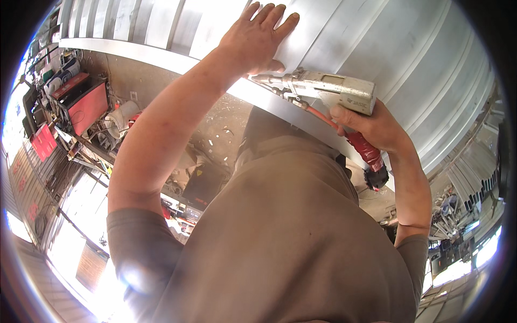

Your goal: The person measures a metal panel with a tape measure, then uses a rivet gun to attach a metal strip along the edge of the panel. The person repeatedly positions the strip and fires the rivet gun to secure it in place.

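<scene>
At the left stands a boxy red cabinet (87, 107) with flat, hard-edged faces, and just right of it a rounded whitish bucket (123, 118) with a grimy surface. The brown floor (215, 126) is dusty and flecked with pale scraps; on its near part sits a dark, flat-sided box (202, 185). Beyond the floor, a pale, smooth metal strip (156, 58) borders a broad silvery metal sheet (377, 40), whose surface is ridged in long parallel ribs with a soft sheen. The left hand (256, 40) lies palm down on the sheet, fingers spread and holding nothing, its thumb near the nose of the power tool. The two hands are apart. The power tool (334, 89) is at the near edge of the sheet, between the hands, its scuffed, silver-coloured metal body lying level and its narrow nose pointing left. Under the body runs a slim, orange-red tube (320, 114) with a metal fitting. The right hand (371, 126) is clamped on the tool, above the glossy, wrinkled red wrapping (365, 149) of its grip, which ends in a rough black base (376, 176).
</scene>
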